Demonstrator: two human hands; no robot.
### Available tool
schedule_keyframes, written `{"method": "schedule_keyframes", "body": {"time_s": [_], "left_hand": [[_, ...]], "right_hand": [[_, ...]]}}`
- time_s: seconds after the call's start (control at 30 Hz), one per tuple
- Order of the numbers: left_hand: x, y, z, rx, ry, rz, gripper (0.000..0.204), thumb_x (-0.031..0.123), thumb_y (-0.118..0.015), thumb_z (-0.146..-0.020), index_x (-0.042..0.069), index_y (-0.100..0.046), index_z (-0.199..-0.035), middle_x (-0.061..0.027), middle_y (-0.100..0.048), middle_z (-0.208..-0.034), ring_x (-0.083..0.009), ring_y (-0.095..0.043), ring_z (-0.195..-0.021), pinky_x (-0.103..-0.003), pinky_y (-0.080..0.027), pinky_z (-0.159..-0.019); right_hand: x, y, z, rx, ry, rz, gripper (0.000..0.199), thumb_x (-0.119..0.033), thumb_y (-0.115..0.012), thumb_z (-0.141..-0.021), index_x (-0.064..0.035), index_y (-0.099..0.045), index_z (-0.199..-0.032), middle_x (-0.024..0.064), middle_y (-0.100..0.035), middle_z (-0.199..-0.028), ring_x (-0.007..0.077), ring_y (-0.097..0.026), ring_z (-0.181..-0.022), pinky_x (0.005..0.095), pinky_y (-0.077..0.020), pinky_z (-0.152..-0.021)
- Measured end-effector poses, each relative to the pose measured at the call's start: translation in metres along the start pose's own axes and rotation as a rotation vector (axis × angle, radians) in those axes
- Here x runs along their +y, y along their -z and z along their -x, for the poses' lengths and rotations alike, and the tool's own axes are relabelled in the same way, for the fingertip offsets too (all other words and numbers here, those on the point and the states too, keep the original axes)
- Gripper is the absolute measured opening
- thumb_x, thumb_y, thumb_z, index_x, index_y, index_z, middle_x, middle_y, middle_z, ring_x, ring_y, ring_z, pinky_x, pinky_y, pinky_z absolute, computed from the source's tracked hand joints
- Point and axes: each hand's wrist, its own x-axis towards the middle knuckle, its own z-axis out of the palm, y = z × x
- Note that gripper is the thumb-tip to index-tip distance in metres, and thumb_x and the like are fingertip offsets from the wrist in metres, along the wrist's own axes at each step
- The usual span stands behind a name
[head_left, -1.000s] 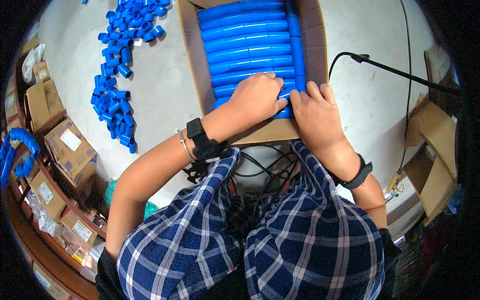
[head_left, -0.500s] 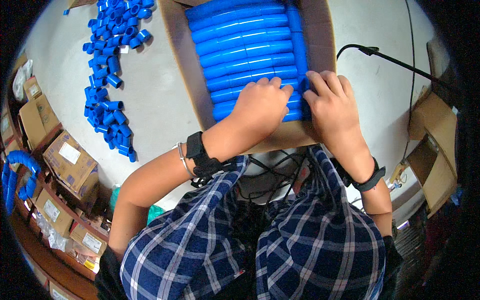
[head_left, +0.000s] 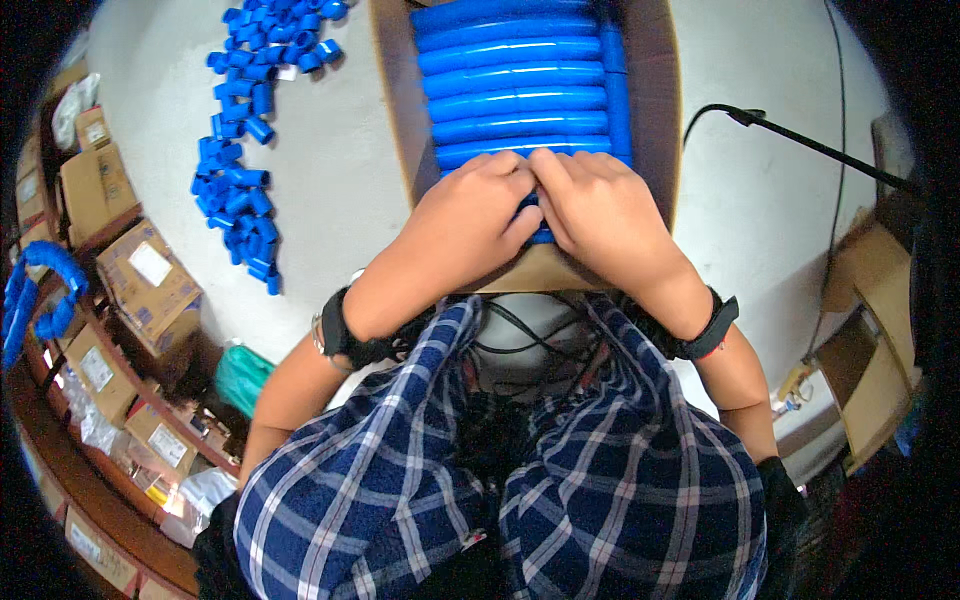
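Note:
An open cardboard box (head_left: pixel 392 100) lies on the white table, packed with rows of blue plastic tubes (head_left: pixel 515 75) lying side by side. My left hand (head_left: pixel 470 215) and my right hand (head_left: pixel 600 210) press side by side on the nearest row, at the box's near end. Their fingers curl over a blue tube piece (head_left: pixel 540 236) that shows only between the two hands. A black band is on each wrist.
A heap of short blue fittings (head_left: pixel 245 130) lies on the table to the left. Cardboard boxes (head_left: pixel 140 275) stand stacked along the left rim, and more boxes (head_left: pixel 875 370) at the right. A black stand arm (head_left: pixel 800 140) crosses the right side.
Both hands have drawn together at the box's near end; they were spread apart over the last row. The view has shifted so the box sits higher.

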Motion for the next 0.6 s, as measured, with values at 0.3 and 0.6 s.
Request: {"method": "schedule_keyframes", "body": {"time_s": [0.3, 0.6], "left_hand": [[-0.126, 0.091, 0.069, 1.096, 0.426, -0.292, 0.056, 0.035, -0.068, -0.09, 0.006, -0.05, -0.135, -0.0167, -0.049, -0.132, -0.0308, -0.046, -0.123, -0.045, -0.041, -0.1], [-0.28, 0.063, 0.157, 0.744, 1.194, -0.198, 0.1, 0.072, -0.069, -0.072, 0.024, -0.032, -0.152, -0.0308, -0.011, -0.156, -0.0488, -0.005, -0.146, -0.065, -0.012, -0.113]], "right_hand": [[0.013, -0.021, 0.001, -0.088, -0.056, -0.038, 0.009, -0.009, -0.058, -0.088, -0.0038, -0.063, -0.083, 0.0133, -0.063, -0.076, 0.031, -0.062, -0.078, 0.0422, -0.047, -0.083], [0.008, -0.018, -0.008, 0.026, -0.037, -0.031, 0.008, -0.009, -0.061, -0.087, -0.002, -0.063, -0.09, 0.0131, -0.061, -0.086, 0.0303, -0.059, -0.088, 0.0411, -0.0453, -0.088]]}}
